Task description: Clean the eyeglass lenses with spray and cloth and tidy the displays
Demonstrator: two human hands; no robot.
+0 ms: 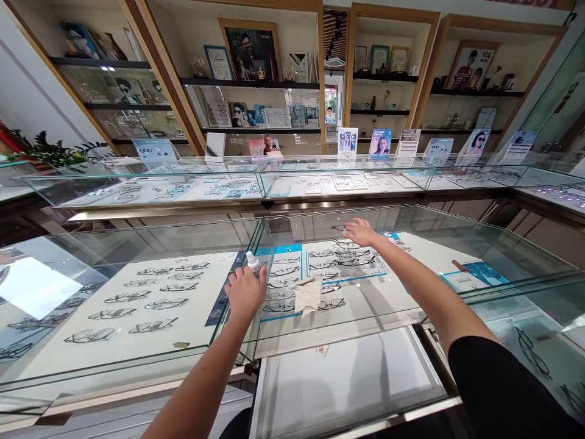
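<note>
Beige cloth (pixel 308 295), hands full.
Left of it, left hand (pixel 245 291) grips white bottle (pixel 252 263); beyond, my right hand (pixel 361 232) pinches glasses (pixel 338 228) (slip risks drop).

- Eyewear shop, an optician's by the look of it.
- Foreground: glass display case (pixel 338 332), with eyeglasses (pixel 127 297) laid out in rows on a pale base, temples folded.
- Behind: second glass counter (pixel 196 175), running across the room, more eyewear under the glass.
- Advertising cards (pixel 381 144) stand along its top; some picture faces in glasses.
- Back wall: wood-framed shelves (pixel 251 84) bearing a large poster (pixel 253 50) lettered HOYA, certificates (pixel 381 59), a trophy (pixel 386 97).
</note>
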